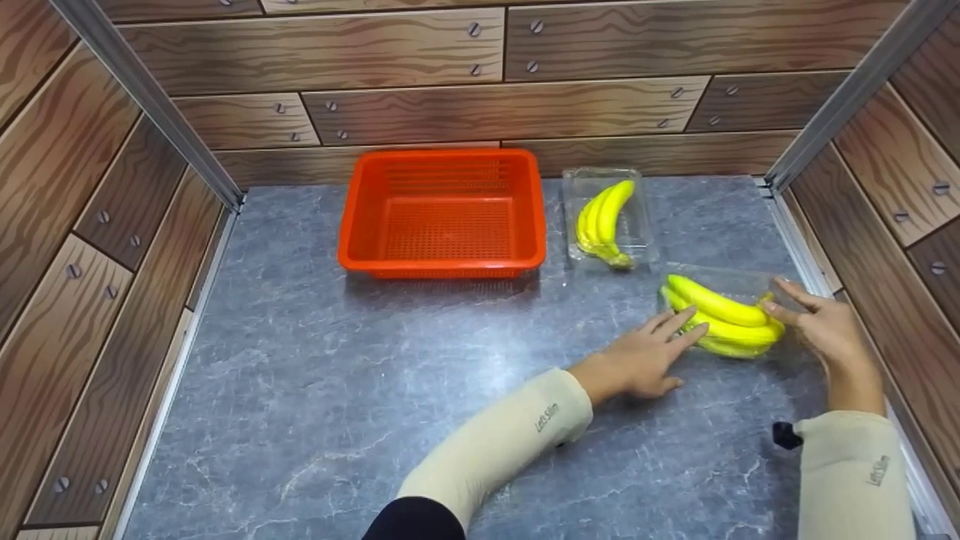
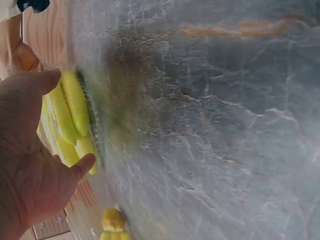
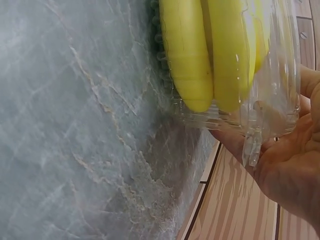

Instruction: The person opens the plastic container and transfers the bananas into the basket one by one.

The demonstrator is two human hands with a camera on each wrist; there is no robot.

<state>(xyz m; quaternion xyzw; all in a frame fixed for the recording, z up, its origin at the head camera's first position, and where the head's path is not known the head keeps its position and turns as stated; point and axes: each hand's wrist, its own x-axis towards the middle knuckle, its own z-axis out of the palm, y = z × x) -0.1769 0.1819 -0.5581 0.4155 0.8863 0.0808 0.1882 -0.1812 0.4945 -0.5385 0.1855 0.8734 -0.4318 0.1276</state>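
L hand (image 1: 651,356): fingers spread, at L side of clear container (image 1: 739,280) w/ bananas (image 1: 739,331); R hand (image 1: 829,328): thumb & fingers apart, at R end; container on tabletop (image 1: 300,375), R of red basket (image 1: 442,265).

On the tabletop (image 1: 300,375), the basket (image 1: 442,268) sits at the back, near the back wall (image 1: 420,112). Just to its right is the back box (image 1: 636,229), with bananas (image 1: 604,217) in it. The front box (image 1: 739,277), with more bananas (image 1: 727,321) inside, lies closer to me and further right, between my left hand (image 1: 646,356) and my right hand (image 1: 831,330).
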